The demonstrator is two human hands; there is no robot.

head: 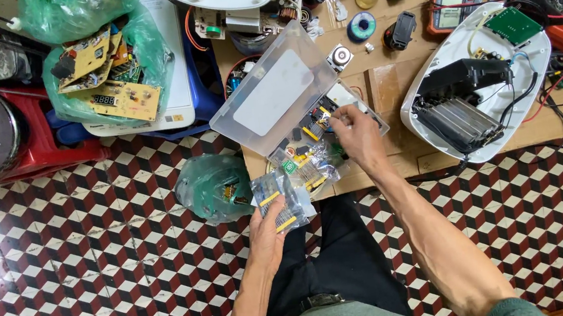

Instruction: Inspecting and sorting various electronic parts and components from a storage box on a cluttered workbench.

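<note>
My left hand (266, 232) holds a clear plastic bag of small electronic parts (281, 200) with yellow strips, just below the table's front edge. My right hand (358, 135) reaches into an open clear plastic box (320, 122) on the wooden table (386, 82), its fingers pinched among small bagged parts. The box's lid (272, 92) stands tilted open to the left. More small clear bags of parts (307, 162) lie heaped at the table edge between my two hands.
An opened white appliance shell (474, 83) with black parts and a green board lies on the right. A multimeter (465, 6) sits behind it. Green bags with circuit boards (105, 65) lie at left, another green bag (213, 187) on the patterned tiled floor.
</note>
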